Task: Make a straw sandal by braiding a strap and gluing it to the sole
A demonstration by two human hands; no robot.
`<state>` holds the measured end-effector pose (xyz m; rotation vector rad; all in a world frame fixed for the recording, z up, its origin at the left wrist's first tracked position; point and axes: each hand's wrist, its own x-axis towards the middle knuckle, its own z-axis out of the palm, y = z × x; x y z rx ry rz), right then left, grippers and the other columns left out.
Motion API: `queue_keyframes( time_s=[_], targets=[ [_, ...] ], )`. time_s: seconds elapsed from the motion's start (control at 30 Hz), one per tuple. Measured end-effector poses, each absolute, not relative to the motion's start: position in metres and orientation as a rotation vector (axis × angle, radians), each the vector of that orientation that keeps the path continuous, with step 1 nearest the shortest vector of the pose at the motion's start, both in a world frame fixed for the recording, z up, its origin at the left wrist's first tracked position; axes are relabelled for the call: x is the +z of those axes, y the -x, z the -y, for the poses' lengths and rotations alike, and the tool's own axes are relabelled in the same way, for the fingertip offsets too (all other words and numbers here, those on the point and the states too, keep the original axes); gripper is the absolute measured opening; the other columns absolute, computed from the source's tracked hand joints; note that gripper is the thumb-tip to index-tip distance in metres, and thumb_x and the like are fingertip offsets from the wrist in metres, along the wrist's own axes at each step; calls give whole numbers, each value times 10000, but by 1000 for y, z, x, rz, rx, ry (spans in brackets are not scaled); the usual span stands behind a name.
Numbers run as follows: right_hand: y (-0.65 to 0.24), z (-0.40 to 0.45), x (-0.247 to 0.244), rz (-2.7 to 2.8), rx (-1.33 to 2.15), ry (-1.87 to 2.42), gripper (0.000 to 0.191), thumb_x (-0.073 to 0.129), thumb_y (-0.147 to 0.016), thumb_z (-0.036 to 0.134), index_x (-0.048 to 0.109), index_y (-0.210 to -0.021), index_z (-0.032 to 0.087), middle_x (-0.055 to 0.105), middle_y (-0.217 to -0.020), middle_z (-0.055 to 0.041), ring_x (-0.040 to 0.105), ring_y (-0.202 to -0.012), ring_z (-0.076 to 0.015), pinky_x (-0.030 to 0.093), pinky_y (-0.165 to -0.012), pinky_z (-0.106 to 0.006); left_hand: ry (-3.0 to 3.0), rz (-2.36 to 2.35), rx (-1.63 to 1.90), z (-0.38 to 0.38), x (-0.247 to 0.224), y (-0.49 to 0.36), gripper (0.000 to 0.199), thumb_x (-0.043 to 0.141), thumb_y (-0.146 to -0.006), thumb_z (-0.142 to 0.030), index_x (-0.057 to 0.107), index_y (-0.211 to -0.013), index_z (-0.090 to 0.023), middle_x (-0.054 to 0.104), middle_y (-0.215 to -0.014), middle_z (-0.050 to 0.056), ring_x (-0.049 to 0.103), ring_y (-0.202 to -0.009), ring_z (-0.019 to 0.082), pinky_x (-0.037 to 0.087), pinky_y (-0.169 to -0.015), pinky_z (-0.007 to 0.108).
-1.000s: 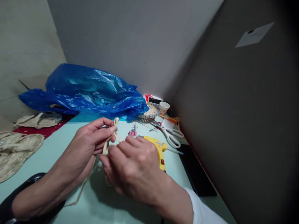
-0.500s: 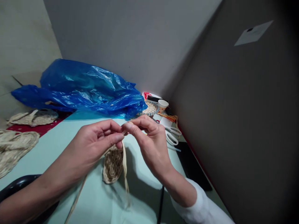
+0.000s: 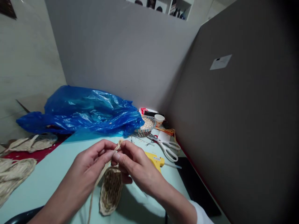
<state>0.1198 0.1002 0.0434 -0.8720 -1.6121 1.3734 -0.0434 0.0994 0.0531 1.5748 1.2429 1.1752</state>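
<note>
Between both hands is a pale twisted strand of straw-like fibre [image 3: 118, 145], its short end poking up above the fingertips. My left hand [image 3: 87, 166] pinches it from the left. From the other side, my right hand [image 3: 137, 165] closes thumb and index finger on it, with the other fingers curled below. A long tail of the fibre [image 3: 102, 176] runs down past the left hand. Just under the hands is an oval woven straw piece [image 3: 111, 193]; its top edge is partly hidden by my fingers, and I cannot tell whether the strand joins it.
A blue plastic bag [image 3: 91, 110] fills the back left. Woven straw pieces [image 3: 15, 179] lie at the left. Rightward are a yellow glue gun [image 3: 154, 159], white-handled scissors [image 3: 168, 151], a small basket [image 3: 147, 124], a paper cup [image 3: 159, 119] and a black flat object [image 3: 198, 189]. Grey partitions [image 3: 116, 56] stand behind.
The view has tilted up, so everything sits lower. My right fingers have shifted and curled in closer to the left ones, and the strand's end now shows above them. The glue gun has come into view.
</note>
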Motion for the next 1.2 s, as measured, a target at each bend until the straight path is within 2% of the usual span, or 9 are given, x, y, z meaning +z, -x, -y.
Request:
queue_keyframes(
  time_s=[0.07,0.17,0.37,0.53,0.67,0.9,1.0,1.1,1.2],
  targets=[
    [-118,-100,43,1655,1219,936,152,567,-1011,281,586,-877,210,591,-769,48,464,-542,-73,385,-533,-199,-1606,-1241,1173,-98,50,45,270,651,-820,-535,654,-909,-280,727,-787,2,707,-782,238,549,-674,280],
    [-116,-99,44,1706,1037,983,192,584,-1004,216,634,-820,201,622,-753,45,531,-654,-99,422,-652,-219,-1591,-1266,1181,-91,46,43,286,574,-900,-524,576,-1100,-318,719,-804,-31,717,-871,245,529,-737,298],
    [-114,-97,44,1654,767,1078,235,700,-924,164,761,-699,200,670,-716,2,602,-762,-159,431,-720,-275,-1865,-1475,1232,-88,41,41,212,546,-921,-498,587,-1051,-335,746,-762,-52,744,-747,228,465,-629,303],
    [-114,-98,43,1478,881,1043,191,675,-926,258,741,-767,175,671,-697,2,603,-680,-145,443,-651,-256,-2286,-1507,1404,-87,37,45,138,568,-957,-369,657,-871,-308,768,-776,-40,701,-603,173,445,-627,289],
    [-112,-98,43,1392,901,1016,199,634,-940,288,699,-784,182,670,-669,5,602,-631,-143,459,-641,-261,-2531,-1498,1480,-78,29,40,74,547,-999,-253,579,-966,-311,758,-814,-37,695,-629,168,461,-669,281],
    [-107,-95,41,1218,1203,962,193,698,-888,345,744,-777,194,726,-674,-15,635,-652,-163,507,-703,-280,-3011,-1219,1324,-78,6,40,329,531,-935,-86,559,-1218,-252,816,-886,68,790,-749,252,555,-674,349],
    [-108,-95,42,1135,1339,943,189,723,-854,359,731,-762,194,683,-656,2,533,-560,-127,442,-572,-244,-2978,-1135,1382,-78,11,40,201,566,-918,-112,638,-1037,-258,799,-801,41,774,-695,238,543,-641,347],
    [-109,-95,44,1130,1369,917,215,733,-836,379,709,-735,190,630,-648,15,384,-498,-96,303,-468,-228,-2564,-1315,1544,-78,25,40,174,592,-934,-188,594,-787,-281,645,-630,-31,630,-573,180,471,-631,327],
    [-108,-93,46,1195,1366,870,281,725,-848,396,663,-666,193,552,-589,31,367,-506,-99,298,-484,-230,-2077,-1451,1489,-84,40,44,121,633,-928,-400,665,-874,-297,696,-835,-8,647,-767,201,486,-724,301]
  ],
)
